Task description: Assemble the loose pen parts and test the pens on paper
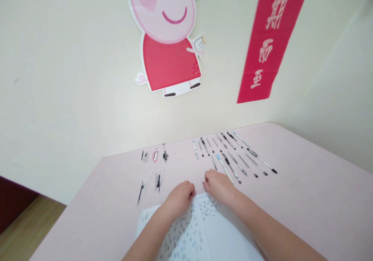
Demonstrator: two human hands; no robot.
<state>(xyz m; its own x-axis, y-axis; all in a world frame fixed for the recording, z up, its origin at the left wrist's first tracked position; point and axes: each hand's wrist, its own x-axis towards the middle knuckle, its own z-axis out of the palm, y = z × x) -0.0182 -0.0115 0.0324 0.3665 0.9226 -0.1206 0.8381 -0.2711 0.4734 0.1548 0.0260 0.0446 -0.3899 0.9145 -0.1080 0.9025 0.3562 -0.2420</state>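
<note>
My left hand [178, 199] rests on the far edge of a white sheet covered in small dark writing [201, 234], its fingers curled under. My right hand [219, 186] lies just beside it at the sheet's top edge, fingers bent and pressed together, next to a pen with a light blue cap [224, 168]. What either hand holds, if anything, is hidden. Beyond my right hand, several pens and refills [241, 156] lie in rows on the pink table [305, 199]. A smaller group of pens and clear pen sleeves [154, 156] lies beyond my left hand.
The table stands against a cream wall with a cartoon pig sticker [169, 35] and a red banner with white characters [271, 39]. Wooden floor [26, 230] shows past the table's left edge. Two pens in clear sleeves [150, 184] lie left of my hands.
</note>
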